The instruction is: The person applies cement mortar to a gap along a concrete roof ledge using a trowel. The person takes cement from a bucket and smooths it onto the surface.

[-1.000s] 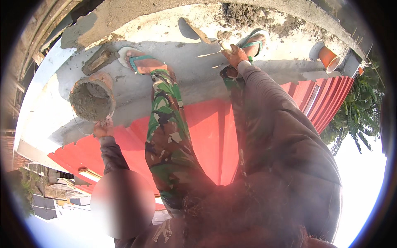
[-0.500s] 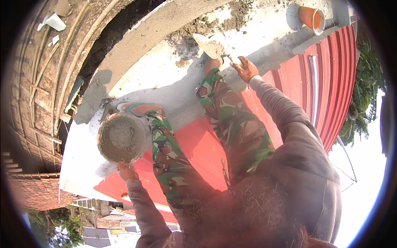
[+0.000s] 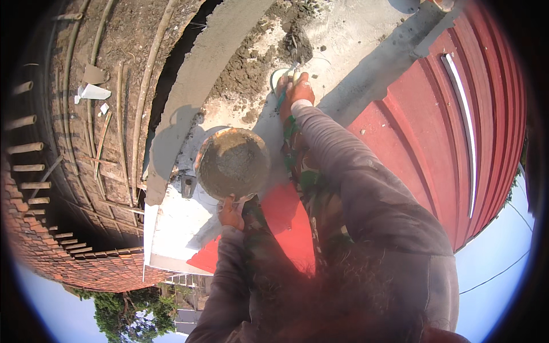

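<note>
My left hand (image 3: 231,213) grips the near rim of a round bucket (image 3: 207,150) with wet grey mortar (image 3: 235,163) inside. The bucket is tipped enough that I see well into it. My right hand (image 3: 302,91) is closed round the handle of a trowel (image 3: 295,67), stretched out beside my sandalled right foot (image 3: 281,82). The trowel's blade is hard to make out against the loose mortar (image 3: 297,43) just beyond the hand. More crumbly mortar (image 3: 243,77) lies spread on the pale concrete ledge to the left of it.
A smooth plastered kerb (image 3: 197,86) runs along the ledge, with a dark gap and a bamboo-battened roof (image 3: 120,63) beyond. Red metal roofing (image 3: 423,131) slopes off to the right. An orange bucket (image 3: 445,4) stands at the top edge. Tiled roofing (image 3: 86,263) lies lower left.
My right hand has moved forward and left with the trowel, from above the foot toward the loose mortar. The view has turned, so the bucket appears farther right; my left hand still holds it.
</note>
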`<control>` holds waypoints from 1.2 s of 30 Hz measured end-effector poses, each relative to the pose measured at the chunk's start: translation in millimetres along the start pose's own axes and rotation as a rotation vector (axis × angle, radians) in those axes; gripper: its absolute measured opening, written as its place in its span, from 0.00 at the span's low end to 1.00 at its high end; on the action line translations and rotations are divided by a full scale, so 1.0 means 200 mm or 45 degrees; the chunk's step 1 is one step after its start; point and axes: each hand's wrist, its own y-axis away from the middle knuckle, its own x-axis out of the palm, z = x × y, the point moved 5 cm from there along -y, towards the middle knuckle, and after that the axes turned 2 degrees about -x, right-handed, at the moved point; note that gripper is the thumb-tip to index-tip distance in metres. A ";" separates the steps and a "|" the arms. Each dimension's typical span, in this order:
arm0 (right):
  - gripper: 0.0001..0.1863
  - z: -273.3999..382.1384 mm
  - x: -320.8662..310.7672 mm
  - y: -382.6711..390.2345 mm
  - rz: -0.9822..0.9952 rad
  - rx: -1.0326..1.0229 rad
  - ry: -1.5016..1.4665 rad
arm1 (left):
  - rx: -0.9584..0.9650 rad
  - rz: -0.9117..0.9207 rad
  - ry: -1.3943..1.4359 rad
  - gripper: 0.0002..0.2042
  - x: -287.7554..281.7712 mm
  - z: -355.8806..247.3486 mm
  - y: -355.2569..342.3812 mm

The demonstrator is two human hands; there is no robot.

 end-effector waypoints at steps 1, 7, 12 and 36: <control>0.20 -0.01 0.04 0.06 0.065 -0.092 0.018 | -0.006 -0.020 -0.029 0.19 0.05 0.01 0.01; 0.28 -0.05 -0.21 -0.08 0.080 -0.248 0.110 | 0.040 0.034 -0.198 0.24 0.17 0.03 0.11; 0.22 0.07 -0.77 -0.77 -0.511 -0.160 0.104 | -0.011 0.024 -0.388 0.19 0.13 0.01 0.11; 0.18 -0.13 0.44 0.52 -0.341 0.065 -0.243 | 0.312 0.358 -0.843 0.15 -0.32 -0.09 -0.38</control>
